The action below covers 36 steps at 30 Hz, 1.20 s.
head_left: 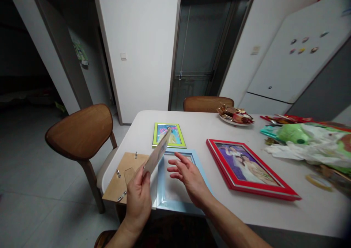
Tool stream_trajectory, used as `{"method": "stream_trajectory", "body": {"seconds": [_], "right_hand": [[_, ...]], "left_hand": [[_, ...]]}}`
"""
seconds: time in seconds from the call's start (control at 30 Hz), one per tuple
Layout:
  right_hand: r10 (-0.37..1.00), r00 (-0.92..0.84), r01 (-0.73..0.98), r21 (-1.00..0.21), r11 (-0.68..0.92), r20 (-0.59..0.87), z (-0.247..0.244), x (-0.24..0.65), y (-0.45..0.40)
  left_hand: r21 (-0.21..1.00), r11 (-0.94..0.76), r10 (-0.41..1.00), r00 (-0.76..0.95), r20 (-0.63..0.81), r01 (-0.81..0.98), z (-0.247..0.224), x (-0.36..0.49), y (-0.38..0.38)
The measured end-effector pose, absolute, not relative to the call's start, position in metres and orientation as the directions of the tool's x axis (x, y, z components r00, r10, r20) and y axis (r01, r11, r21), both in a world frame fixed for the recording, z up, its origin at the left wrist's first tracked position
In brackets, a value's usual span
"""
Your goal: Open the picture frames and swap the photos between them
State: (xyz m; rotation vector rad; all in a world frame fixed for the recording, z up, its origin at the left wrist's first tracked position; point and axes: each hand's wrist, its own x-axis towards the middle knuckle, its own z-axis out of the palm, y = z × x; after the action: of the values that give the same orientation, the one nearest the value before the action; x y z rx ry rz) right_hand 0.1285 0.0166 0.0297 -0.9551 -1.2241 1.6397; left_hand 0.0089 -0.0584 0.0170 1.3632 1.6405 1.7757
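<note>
My left hand (pixel 139 196) grips a photo print (pixel 158 152) by its lower edge, between thumb and fingers. The print is tilted up and seen nearly edge-on, so its picture is mostly hidden. With fingers spread and nothing in them, my right hand (pixel 189 175) hovers over a light blue picture frame (pixel 201 167) lying on the table. Left of that frame lies a brown backing board (pixel 112 187) with metal clips and a stand flap, partly behind my left hand. A lime-green framed picture (pixel 181 135) lies just beyond the blue frame.
On the white table (pixel 197 123), a large red framed photo (pixel 225 167) lies to the right. Farther right are a roll of tape (pixel 319 182) and a heap of plastic bags (pixel 309 142). A plate of snacks (pixel 236 115) stands at the back. Wooden chairs (pixel 82 131) (pixel 208 103) flank the table.
</note>
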Motion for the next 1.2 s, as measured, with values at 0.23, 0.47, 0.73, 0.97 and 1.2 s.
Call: {"method": "stream_trajectory", "body": {"seconds": [0.23,0.47,0.73,0.97,1.2], "right_hand": [[0.943,-0.32,-0.176,-0.972,-0.158,-0.095,0.01,0.156,0.031],[0.946,-0.262,0.101,-0.98,-0.171,-0.192,0.002,0.194,0.065],[0.973,-0.23,0.486,-0.863,0.134,0.022,-0.005,0.179,0.076],[0.922,-0.291,0.846,-0.382,0.373,0.255,-0.006,0.179,0.07],[0.89,-0.32,0.879,-0.25,0.407,0.325,-0.017,0.182,0.072]], "left_hand": [[0.909,-0.198,0.909,-0.417,0.03,-0.366,0.008,0.048,-0.047],[0.957,-0.017,0.932,-0.341,0.12,0.289,-0.001,0.032,-0.053],[0.697,-0.138,0.965,-0.064,0.255,0.703,-0.012,0.038,-0.064],[0.521,-0.183,0.969,0.064,0.238,0.834,-0.012,0.036,-0.065],[0.491,-0.241,0.957,0.12,0.265,0.837,-0.007,0.029,-0.074]]}}
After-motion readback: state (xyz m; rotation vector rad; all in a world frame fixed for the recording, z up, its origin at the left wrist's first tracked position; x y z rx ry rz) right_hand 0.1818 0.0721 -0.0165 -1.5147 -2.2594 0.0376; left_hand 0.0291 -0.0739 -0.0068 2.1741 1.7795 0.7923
